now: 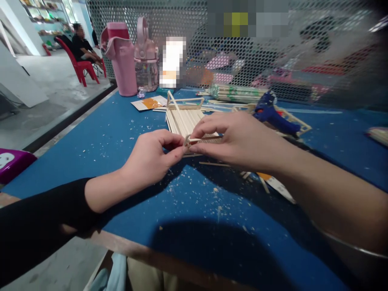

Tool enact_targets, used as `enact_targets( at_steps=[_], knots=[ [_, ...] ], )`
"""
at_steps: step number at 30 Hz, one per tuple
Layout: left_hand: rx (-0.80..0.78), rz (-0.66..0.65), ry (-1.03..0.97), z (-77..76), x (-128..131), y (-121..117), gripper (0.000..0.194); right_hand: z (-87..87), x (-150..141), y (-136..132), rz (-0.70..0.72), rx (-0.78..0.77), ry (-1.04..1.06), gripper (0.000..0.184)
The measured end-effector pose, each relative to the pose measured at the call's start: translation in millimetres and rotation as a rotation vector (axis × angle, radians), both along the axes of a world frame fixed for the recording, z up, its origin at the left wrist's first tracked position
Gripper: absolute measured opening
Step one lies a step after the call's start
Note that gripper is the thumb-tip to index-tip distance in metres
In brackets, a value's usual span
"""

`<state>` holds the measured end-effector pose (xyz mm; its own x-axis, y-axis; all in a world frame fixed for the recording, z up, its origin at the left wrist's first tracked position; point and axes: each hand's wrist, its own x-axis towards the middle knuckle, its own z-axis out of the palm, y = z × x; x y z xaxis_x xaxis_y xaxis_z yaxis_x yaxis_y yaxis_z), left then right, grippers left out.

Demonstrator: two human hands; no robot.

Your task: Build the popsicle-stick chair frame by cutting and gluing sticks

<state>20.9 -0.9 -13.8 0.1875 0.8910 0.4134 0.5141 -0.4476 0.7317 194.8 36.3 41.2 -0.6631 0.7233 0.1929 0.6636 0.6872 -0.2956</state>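
Note:
My left hand (151, 155) and my right hand (239, 139) meet over the blue table (194, 214). Both pinch a small piece made of thin wooden sticks (201, 139), the left at its near end, the right along its top. Just behind the hands lies a flat panel of glued sticks (183, 117) with an upright stick frame. A loose stick (214, 163) lies under my right hand.
A blue glue gun (273, 113) rests on a stick frame at the right. A bundle of sticks (235, 93), a pink flask (123, 58) and a clear pink bottle (147, 56) stand by the perforated screen. A purple box (12, 159) sits at the left edge. A person sits on a red chair far left.

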Motion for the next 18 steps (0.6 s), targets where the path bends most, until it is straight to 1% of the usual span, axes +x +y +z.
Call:
enact_targets(
  at_steps=[2, 4, 8, 11, 13, 16, 18],
  knots=[
    [-0.006, -0.004, -0.002, 0.3, 0.4, 0.3, 0.008, -1.3, 1.6, 0.1, -0.013, -0.055, 0.035, 0.013],
    [-0.012, -0.009, -0.008, 0.8, 0.6, 0.6, 0.008, -1.8, 3.2, 0.3, -0.005, -0.073, 0.039, 0.015],
    [-0.024, -0.009, -0.013, 1.4, 0.4, 0.1, 0.007, 0.0, 3.4, 1.1, 0.040, 0.022, -0.020, 0.018],
    [-0.006, 0.037, 0.018, 1.2, 0.4, -1.0, 0.006, 1.4, 1.9, 1.6, 0.074, 0.083, -0.065, 0.018],
    [0.010, 0.048, 0.038, 0.8, 0.4, -1.3, 0.004, 1.4, 0.8, 2.0, 0.056, 0.083, -0.074, 0.018],
    [0.017, 0.023, 0.034, 0.5, 0.4, -0.8, 0.005, 0.3, -0.6, 2.6, 0.004, 0.064, -0.057, 0.017],
    [0.024, 0.013, 0.032, 0.5, 0.2, -0.3, 0.005, -0.7, -1.2, 2.6, 0.002, 0.049, -0.036, 0.017]
  ],
)
